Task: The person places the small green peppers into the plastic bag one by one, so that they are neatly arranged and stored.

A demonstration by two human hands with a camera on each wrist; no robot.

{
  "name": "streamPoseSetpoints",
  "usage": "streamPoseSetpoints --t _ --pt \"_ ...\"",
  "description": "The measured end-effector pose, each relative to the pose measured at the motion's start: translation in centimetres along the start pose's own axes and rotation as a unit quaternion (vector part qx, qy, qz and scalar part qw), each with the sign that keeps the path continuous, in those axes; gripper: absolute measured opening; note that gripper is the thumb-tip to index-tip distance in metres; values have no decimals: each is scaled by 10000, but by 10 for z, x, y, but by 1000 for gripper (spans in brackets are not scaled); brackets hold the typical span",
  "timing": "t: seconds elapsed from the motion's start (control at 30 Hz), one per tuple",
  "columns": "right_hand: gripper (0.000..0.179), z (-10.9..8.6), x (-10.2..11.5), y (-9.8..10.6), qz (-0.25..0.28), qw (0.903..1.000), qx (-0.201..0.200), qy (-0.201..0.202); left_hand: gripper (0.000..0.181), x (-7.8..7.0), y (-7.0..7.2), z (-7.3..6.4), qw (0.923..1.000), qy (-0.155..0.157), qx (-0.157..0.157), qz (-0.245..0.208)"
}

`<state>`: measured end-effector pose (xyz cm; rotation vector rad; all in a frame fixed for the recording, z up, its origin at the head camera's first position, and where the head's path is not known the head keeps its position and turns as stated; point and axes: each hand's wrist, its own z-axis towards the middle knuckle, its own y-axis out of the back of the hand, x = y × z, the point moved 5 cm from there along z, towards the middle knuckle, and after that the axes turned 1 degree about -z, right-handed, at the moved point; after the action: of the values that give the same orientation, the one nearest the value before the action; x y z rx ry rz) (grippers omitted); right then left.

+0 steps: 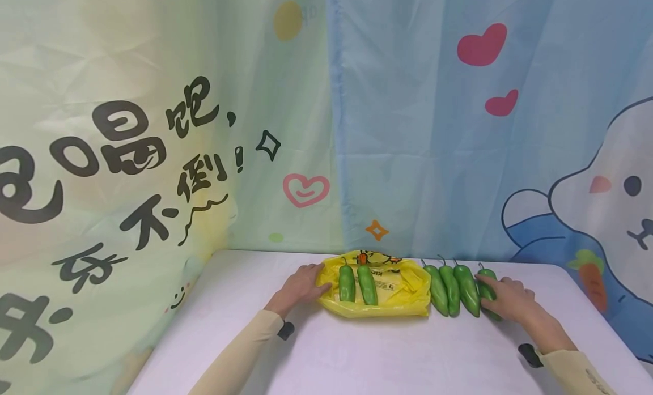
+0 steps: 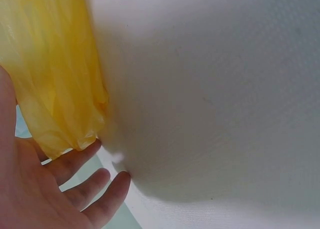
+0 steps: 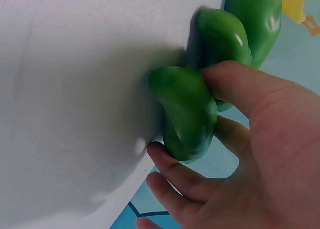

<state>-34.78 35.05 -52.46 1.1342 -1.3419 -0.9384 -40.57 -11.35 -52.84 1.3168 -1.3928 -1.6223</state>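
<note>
A yellow plastic bag [image 1: 403, 311] lies on the table with its end between the thumb and fingers of my left hand [image 1: 302, 284]. In the left wrist view, the crinkled yellow plastic [image 2: 60, 84] passes between that thumb and the extended fingers. Two green peppers, a left one [image 1: 347, 284] and a right one [image 1: 367, 285], lie side by side on the bag. My right hand [image 1: 510, 298] grips the rightmost green pepper [image 3: 185, 114], thumb on one side and fingers on the other. Its stem end points away from me.
Between the bag and my right hand, three more green peppers lie in a row: one against the bag [image 1: 439, 290], a slim middle one [image 1: 451, 290] and a wider one [image 1: 466, 287]. The white table [image 1: 357, 355] ends at a printed curtain [image 1: 388, 128].
</note>
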Motion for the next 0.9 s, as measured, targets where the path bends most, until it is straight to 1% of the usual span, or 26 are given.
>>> streamPoseSetpoints --t 0.3,0.53,0.9 --pt "66 -2 1 0 61 9999 -76 -99 68 -1 1 -2 10000 28 15 -21" --pt "68 -1 -1 0 115 9999 -81 -54 68 0 1 -1 10000 -19 -26 63" --pt "68 -4 2 6 109 9999 -50 -109 67 0 1 -1 10000 -5 2 36"
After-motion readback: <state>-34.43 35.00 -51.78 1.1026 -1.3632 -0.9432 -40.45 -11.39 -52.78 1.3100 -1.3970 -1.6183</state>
